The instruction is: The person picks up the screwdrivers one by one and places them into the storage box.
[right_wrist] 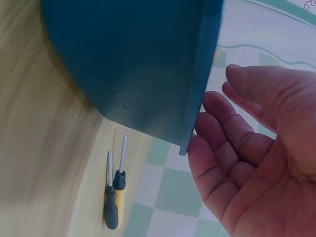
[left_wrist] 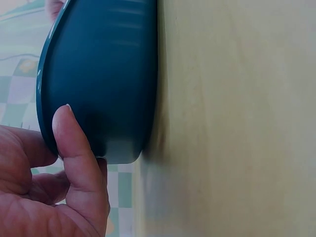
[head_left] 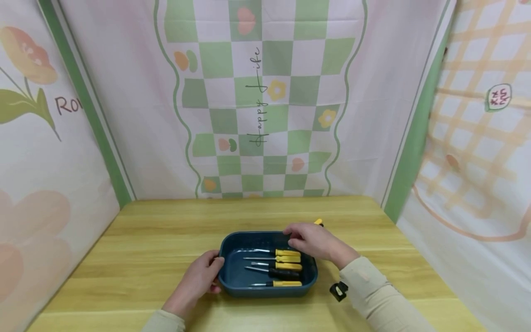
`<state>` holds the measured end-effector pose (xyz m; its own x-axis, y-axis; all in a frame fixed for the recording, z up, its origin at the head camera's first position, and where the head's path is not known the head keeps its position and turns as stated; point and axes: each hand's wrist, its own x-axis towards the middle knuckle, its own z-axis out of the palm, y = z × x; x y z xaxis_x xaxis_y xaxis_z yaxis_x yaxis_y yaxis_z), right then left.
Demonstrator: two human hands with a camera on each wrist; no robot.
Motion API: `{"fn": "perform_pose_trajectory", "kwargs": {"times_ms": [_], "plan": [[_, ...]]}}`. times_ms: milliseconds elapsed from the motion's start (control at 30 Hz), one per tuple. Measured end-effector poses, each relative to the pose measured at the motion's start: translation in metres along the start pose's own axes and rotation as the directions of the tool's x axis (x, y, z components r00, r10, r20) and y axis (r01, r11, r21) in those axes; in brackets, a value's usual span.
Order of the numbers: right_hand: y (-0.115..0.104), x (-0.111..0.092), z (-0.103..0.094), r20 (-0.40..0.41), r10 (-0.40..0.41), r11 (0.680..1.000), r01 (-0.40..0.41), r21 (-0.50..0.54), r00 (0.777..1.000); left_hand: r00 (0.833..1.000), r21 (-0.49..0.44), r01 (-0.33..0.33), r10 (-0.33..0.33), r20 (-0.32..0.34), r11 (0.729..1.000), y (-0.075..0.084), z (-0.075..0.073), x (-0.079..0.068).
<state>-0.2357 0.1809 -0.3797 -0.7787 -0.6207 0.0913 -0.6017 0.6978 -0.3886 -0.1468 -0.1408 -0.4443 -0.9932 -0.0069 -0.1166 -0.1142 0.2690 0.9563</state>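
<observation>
A dark blue plastic bin (head_left: pixel 265 292) with rounded corners sits on the table. Inside it lie several screwdrivers (head_left: pixel 287 266), mostly yellow-handled, along with a black-handled one (head_left: pixel 284 274). At the bin's left end, my left hand (head_left: pixel 199 273) grips the rim between thumb and fingers. My right hand (head_left: pixel 313 239) is over the far right corner, its loosely bent fingers (right_wrist: pixel 207 163) close against the rim and the thumb held apart; contact is hard to tell. Beyond that corner, the right wrist view shows a black-handled screwdriver (right_wrist: pixel 111 207) beside a yellow-and-black one (right_wrist: pixel 120 197) on the table.
The wooden table (head_left: pixel 166 221) meets a patterned cloth backdrop (head_left: pixel 274 115) at its far edge, with cloth on both sides too. A small black object (head_left: pixel 339 291) shows next to the right sleeve; its kind is unclear.
</observation>
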Motion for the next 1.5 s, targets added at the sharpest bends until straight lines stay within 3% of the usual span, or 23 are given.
{"fn": "perform_pose_trajectory", "kwargs": {"times_ms": [567, 967, 1500], "plan": [[0.005, -0.001, 0.004, -0.007, 0.021, 1.000, -0.020, 0.013, 1.000, 1.000, -0.023, 0.006, -0.006, 0.005, 1.000, -0.004, 0.002, -0.002], [0.007, 0.003, -0.007, -0.049, 0.072, 0.997, -0.071, 0.017, 0.996, 1.000, -0.017, 0.007, -0.007, 0.002, 1.000, 0.000, 0.001, -0.001], [0.029, 0.005, -0.020, -0.108, 0.079, 0.996, -0.084, -0.035, 0.991, 1.000, -0.019, 0.014, -0.014, 0.003, 1.000, 0.003, 0.001, 0.000]]}}
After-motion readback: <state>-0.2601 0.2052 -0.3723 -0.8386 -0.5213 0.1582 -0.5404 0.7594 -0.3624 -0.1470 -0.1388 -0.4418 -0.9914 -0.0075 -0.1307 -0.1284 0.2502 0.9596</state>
